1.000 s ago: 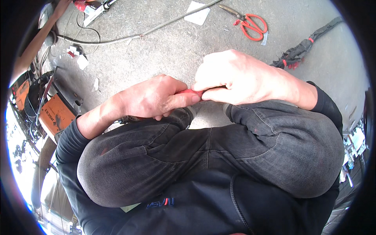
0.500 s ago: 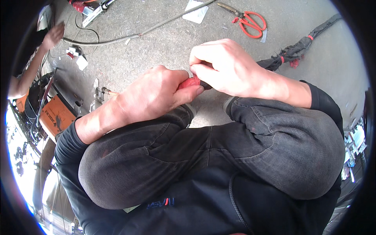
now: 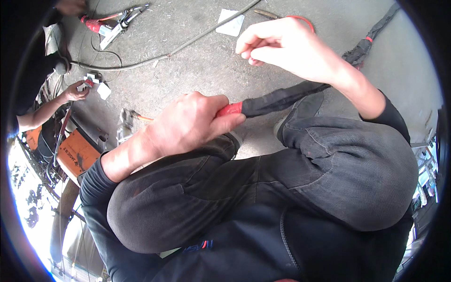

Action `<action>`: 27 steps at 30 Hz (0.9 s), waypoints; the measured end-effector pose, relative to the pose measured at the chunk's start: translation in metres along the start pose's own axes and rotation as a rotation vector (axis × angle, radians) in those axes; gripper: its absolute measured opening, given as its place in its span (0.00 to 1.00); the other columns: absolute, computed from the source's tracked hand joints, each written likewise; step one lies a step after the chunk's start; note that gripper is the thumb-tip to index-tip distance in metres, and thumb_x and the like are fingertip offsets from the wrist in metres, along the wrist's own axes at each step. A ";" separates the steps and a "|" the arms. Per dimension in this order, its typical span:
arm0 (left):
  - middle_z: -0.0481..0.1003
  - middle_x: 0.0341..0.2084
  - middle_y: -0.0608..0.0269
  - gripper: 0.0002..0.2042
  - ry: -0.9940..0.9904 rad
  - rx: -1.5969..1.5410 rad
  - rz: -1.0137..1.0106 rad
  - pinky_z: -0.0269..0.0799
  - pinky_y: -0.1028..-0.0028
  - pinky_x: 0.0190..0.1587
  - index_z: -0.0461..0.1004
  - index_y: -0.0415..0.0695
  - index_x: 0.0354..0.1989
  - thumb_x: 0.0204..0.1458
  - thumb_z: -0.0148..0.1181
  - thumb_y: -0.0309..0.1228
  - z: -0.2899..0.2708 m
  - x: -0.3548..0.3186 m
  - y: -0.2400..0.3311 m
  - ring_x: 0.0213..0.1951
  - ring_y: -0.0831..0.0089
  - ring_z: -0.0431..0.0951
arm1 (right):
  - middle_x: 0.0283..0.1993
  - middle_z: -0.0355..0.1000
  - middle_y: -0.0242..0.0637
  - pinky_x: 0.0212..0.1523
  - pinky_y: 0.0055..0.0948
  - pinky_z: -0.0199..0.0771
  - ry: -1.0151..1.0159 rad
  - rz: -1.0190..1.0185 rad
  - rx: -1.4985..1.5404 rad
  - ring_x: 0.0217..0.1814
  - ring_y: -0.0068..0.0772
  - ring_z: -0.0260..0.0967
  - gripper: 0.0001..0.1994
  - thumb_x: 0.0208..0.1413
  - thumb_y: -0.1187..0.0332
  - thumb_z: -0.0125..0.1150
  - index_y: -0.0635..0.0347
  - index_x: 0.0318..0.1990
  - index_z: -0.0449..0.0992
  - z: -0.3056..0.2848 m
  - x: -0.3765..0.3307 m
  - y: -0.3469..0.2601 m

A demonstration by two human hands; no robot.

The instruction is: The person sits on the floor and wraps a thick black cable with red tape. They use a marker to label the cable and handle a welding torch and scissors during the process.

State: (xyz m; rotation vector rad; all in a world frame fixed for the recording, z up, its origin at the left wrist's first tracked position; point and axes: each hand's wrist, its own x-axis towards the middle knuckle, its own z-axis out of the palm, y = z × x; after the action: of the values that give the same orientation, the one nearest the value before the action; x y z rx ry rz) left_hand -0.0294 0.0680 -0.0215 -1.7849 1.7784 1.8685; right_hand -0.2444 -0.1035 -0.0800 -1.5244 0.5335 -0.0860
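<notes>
My left hand (image 3: 190, 123) is closed around the red-taped end (image 3: 230, 109) of a long, black-wrapped cable bundle (image 3: 282, 97). From that grip the bundle runs up to the right across the floor, with another red band farther along. Raised above the bundle and apart from it is my right hand (image 3: 293, 49), its fingers curled in toward the thumb. Whatever lies between those fingertips, if anything, is too small to name. Behind this hand, red-handled scissors (image 3: 267, 13) lie on the floor, mostly hidden.
A grey hose (image 3: 188, 45) crosses the floor near a white sheet (image 3: 230, 22). At the left, a co-worker's hand (image 3: 76, 90) holds a small red thing near an orange machine (image 3: 77, 155). A red-and-silver tool (image 3: 110, 33) lies at the upper left.
My right hand has lifted up and away from the red-taped end, uncovering more of the black bundle. My left hand keeps its grip. The co-worker's hand at the left has moved down.
</notes>
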 end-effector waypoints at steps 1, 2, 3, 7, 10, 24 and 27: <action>0.81 0.23 0.47 0.25 -0.041 -0.028 -0.005 0.81 0.52 0.37 0.83 0.40 0.41 0.77 0.61 0.54 -0.002 0.004 -0.006 0.29 0.46 0.86 | 0.40 0.85 0.33 0.45 0.26 0.87 -0.026 -0.012 0.040 0.40 0.21 0.82 0.08 0.72 0.77 0.66 0.65 0.52 0.88 -0.004 -0.011 -0.014; 0.80 0.23 0.51 0.27 -0.090 -0.179 -0.072 0.80 0.55 0.35 0.82 0.39 0.41 0.77 0.59 0.56 -0.003 0.006 -0.012 0.27 0.53 0.85 | 0.40 0.85 0.33 0.44 0.27 0.86 -0.044 0.062 0.066 0.39 0.21 0.82 0.08 0.71 0.77 0.66 0.65 0.51 0.88 -0.006 -0.026 -0.026; 0.79 0.22 0.56 0.29 -0.161 -0.322 -0.174 0.79 0.59 0.32 0.82 0.39 0.41 0.78 0.57 0.58 -0.005 0.008 -0.017 0.25 0.59 0.83 | 0.39 0.86 0.34 0.44 0.28 0.86 -0.085 0.069 0.102 0.38 0.22 0.81 0.08 0.71 0.76 0.66 0.65 0.51 0.89 -0.007 -0.031 -0.032; 0.74 0.22 0.68 0.34 -0.270 -0.661 -0.266 0.72 0.73 0.25 0.79 0.40 0.40 0.79 0.51 0.64 -0.009 0.013 -0.029 0.21 0.80 0.74 | 0.39 0.84 0.42 0.41 0.37 0.83 -0.012 -0.378 -0.309 0.37 0.42 0.83 0.06 0.63 0.77 0.77 0.63 0.46 0.89 0.010 -0.034 -0.016; 0.74 0.22 0.67 0.35 -0.246 -0.691 -0.279 0.74 0.74 0.24 0.79 0.39 0.40 0.79 0.50 0.65 -0.011 0.013 -0.029 0.20 0.79 0.76 | 0.39 0.82 0.40 0.41 0.39 0.83 -0.028 -0.542 -0.428 0.39 0.44 0.82 0.08 0.61 0.76 0.78 0.62 0.46 0.87 0.021 -0.039 0.001; 0.75 0.22 0.66 0.36 -0.081 -0.567 -0.332 0.75 0.74 0.22 0.81 0.37 0.45 0.78 0.52 0.66 -0.018 0.011 -0.013 0.19 0.77 0.78 | 0.36 0.76 0.38 0.37 0.41 0.81 0.087 -0.440 -0.721 0.39 0.43 0.82 0.06 0.62 0.70 0.73 0.60 0.39 0.80 0.045 -0.036 -0.005; 0.76 0.21 0.66 0.36 -0.093 -0.604 -0.320 0.75 0.74 0.22 0.81 0.36 0.45 0.78 0.52 0.65 -0.021 0.010 -0.013 0.18 0.77 0.78 | 0.38 0.78 0.39 0.37 0.40 0.85 0.104 -0.602 -0.792 0.42 0.42 0.84 0.06 0.60 0.69 0.67 0.61 0.40 0.81 0.041 -0.037 -0.006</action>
State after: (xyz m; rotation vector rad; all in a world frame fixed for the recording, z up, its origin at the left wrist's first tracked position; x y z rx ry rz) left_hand -0.0103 0.0515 -0.0308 -1.9365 0.8679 2.4422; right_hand -0.2594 -0.0521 -0.0658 -2.4330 0.1622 -0.4628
